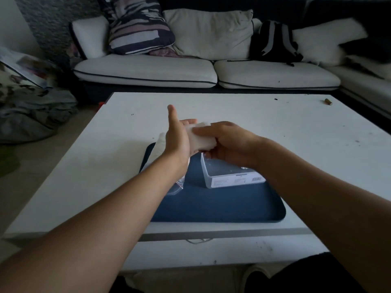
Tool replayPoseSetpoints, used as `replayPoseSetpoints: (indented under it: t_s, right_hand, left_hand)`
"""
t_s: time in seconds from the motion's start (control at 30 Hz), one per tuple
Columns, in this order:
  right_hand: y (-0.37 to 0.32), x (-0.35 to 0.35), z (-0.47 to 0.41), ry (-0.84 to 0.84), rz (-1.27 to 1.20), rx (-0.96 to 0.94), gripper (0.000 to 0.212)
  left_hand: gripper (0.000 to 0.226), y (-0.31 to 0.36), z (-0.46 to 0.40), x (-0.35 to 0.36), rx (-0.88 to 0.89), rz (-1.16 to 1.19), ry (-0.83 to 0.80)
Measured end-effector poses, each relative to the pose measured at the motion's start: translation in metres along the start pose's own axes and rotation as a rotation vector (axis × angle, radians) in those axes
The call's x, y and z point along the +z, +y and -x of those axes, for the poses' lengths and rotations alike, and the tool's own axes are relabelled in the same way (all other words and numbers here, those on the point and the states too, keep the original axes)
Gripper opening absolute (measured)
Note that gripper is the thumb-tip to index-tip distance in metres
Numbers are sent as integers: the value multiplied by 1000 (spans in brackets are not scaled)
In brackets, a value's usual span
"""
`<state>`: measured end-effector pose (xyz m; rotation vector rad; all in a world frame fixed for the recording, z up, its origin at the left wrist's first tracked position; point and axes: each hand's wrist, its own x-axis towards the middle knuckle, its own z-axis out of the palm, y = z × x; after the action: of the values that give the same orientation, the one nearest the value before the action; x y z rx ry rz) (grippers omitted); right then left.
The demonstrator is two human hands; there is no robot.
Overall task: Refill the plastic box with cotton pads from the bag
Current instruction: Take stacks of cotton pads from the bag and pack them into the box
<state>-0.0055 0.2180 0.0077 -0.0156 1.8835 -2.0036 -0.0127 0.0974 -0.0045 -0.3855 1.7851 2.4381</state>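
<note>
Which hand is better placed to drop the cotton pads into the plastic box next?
Right. The right hand grips the cotton pads directly above the plastic box; the left hand only steadies them, off to the box's side.

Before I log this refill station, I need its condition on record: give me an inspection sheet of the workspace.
Surface: white table, lightly specked; blue tray near its front edge.
Job's things: clear plastic box on the tray; stack of cotton pads held above it; bag mostly hidden behind the left wrist.
Clutter: small brown object at the far right corner.
Grippers: left hand flat against the stack; right hand gripping it.
Cables: nothing seen.
Surroundings: sofa with cushions, black backpack.
</note>
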Motion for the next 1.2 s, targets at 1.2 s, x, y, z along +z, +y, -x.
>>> replayPoseSetpoints:
  t_s: [1.2]
  right_hand:
    - [38, -93, -45, 742, 1149, 96, 51]
  left_hand:
    - [27, -45, -15, -31, 599, -1594, -677]
